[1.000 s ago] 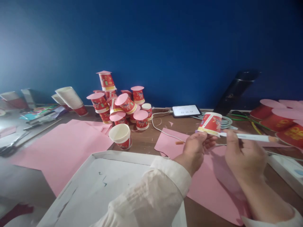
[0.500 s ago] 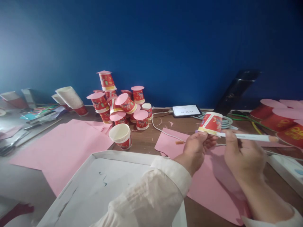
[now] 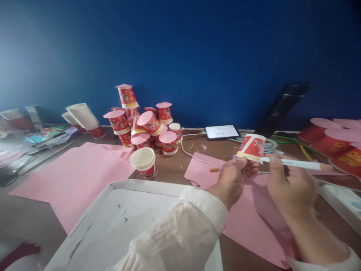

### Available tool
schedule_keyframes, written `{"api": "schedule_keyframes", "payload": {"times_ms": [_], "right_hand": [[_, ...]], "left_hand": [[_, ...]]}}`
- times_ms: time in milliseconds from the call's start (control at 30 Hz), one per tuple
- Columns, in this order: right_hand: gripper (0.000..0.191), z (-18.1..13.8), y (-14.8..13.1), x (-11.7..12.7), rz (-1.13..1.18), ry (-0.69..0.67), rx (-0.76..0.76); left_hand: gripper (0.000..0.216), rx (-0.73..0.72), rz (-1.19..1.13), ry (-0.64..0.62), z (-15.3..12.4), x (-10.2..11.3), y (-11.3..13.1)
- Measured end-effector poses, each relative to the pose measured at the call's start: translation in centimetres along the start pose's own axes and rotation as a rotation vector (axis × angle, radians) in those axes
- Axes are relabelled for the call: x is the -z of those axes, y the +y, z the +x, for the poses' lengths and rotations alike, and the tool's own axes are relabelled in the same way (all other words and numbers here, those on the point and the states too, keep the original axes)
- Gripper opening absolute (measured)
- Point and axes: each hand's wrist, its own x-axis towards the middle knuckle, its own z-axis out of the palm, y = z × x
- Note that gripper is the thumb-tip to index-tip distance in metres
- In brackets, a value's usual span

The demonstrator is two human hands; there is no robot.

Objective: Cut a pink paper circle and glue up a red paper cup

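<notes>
My left hand (image 3: 232,178) is closed on a red patterned paper cup (image 3: 252,148), held upside down with its yellow-banded rim low and its pale base up. Between the thumb and fingers of my right hand (image 3: 290,184) is a slim white pen (image 3: 300,164) with a tan end. The pen lies almost level, its tip at the lower right of the cup's rim; whether it touches is too small to tell. Beneath both hands spreads a pink paper sheet (image 3: 245,218).
Pink-topped cups (image 3: 149,124) are piled by the blue wall. Upright nested cups (image 3: 143,162) stand before them. A shallow white box (image 3: 141,184) is in front, a phone (image 3: 221,131) and dark bottle (image 3: 283,109) behind. More pink-topped cups (image 3: 324,139) sit right; pink paper (image 3: 70,173) lies left.
Both hands stay almost in place. The pen and right hand have shifted very slightly along the cup's rim, and the phone's timer has advanced.
</notes>
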Motion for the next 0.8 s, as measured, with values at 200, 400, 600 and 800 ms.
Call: {"api": "schedule_keyframes", "payload": {"times_ms": [200, 400, 600, 800], "right_hand": [[0.052, 0.1, -0.4, 0.6, 0.046, -0.068, -0.013], [0.053, 0.6, -1.1, 1.6, 0.068, 0.014, -0.126], [0.054, 0.2, -0.9, 0.9, 0.09, -0.017, -0.123], [0.052, 0.0, -0.5, 0.4, 0.072, -0.028, -0.1]], "left_hand": [[0.015, -0.004, 0.0, -0.006, 0.2, 0.1, -0.1], [0.024, 0.016, -0.033, 0.018, 0.6, 0.2, -0.4], [0.02, 0.026, -0.035, 0.001, 0.4, 0.2, -0.2], [0.019, 0.029, -0.062, 0.002, 0.3, 0.3, -0.2]]}}
